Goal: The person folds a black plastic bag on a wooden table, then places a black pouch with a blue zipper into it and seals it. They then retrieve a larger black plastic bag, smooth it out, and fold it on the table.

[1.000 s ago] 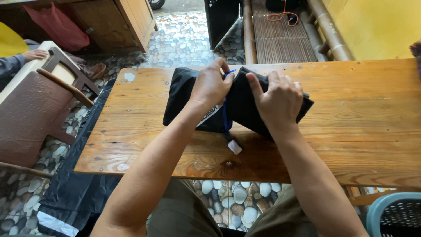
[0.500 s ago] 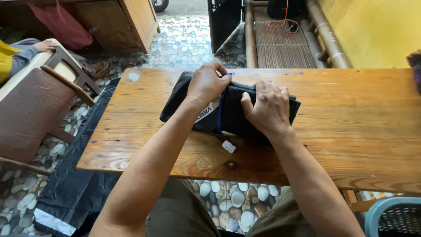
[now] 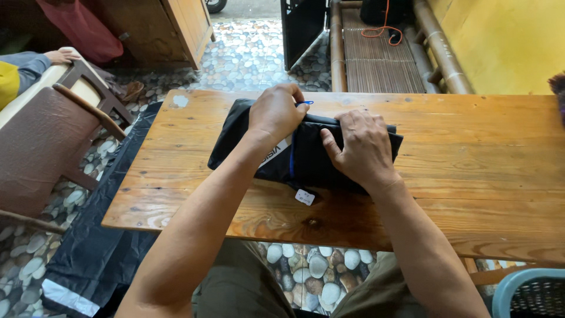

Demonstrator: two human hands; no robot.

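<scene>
Both hands have slid toward the upper middle of the frame since a second ago, and the folded black fabric garment (image 3: 306,154) under them now lies flatter and longer across the orange-brown plank wooden surface (image 3: 471,176); the bundle that sat bunched and angled has been pressed into a tidier rectangle, so the folding looks well along.

Head view, the only one: the left hand (image 3: 276,113) curls over the garment's upper edge, fingertips pinching the cloth near a thin blue strip (image 3: 304,103); the right hand (image 3: 362,147) lies open, palm down, flattening the right half and gripping nothing; a small white paper tag (image 3: 304,197) hangs off the lower edge onto the bare wood; the garment sits at the centre of the surface, nearer its left end.

At the far left stands a brown padded wooden armchair (image 3: 41,141), another person's grey sleeve (image 3: 26,63) resting on it; a black plastic sheet (image 3: 100,235) lies on the pebble floor at the lower left.
</scene>
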